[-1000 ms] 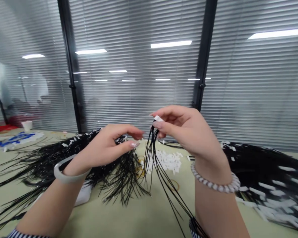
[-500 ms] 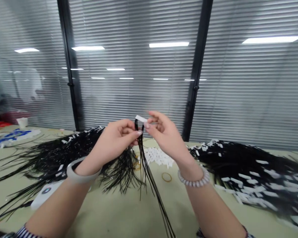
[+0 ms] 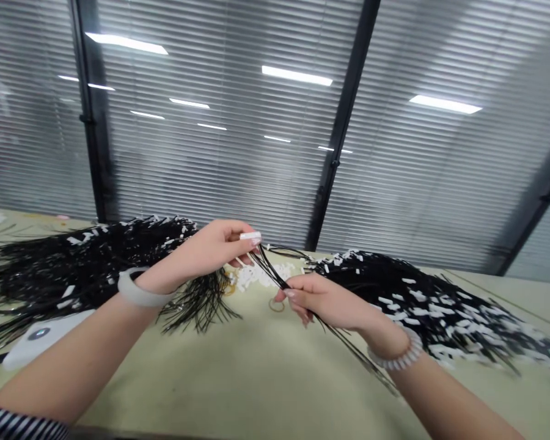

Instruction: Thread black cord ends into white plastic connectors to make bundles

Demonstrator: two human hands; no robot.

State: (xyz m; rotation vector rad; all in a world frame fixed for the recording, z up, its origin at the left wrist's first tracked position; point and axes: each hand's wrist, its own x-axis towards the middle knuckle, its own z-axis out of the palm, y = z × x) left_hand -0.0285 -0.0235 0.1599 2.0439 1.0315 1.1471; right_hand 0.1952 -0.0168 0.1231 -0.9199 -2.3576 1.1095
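Note:
Between my hands runs a bundle of thin black cords [image 3: 271,272] with a white tag [image 3: 250,235] at its upper end. My left hand [image 3: 222,247] pinches the bundle close by the tag, thumb against fingers. Lower down and to the right, my right hand [image 3: 321,298] is closed round the same cords, whose loose ends trail past it toward the lower right. Behind and below the bundle lies a heap of small white pieces [image 3: 256,278] on the table.
A large pile of black cords with white tags [image 3: 96,263] spreads at the left. Another such pile [image 3: 421,305] lies at the right. A white phone-like device [image 3: 36,342] rests near my left forearm. A thin yellowish ring [image 3: 276,305] is on the table [image 3: 238,379].
My right hand has moved from beside the tag down along the cords, drawing them out to the right. My left hand now holds the tagged end. The view has tilted and turned right.

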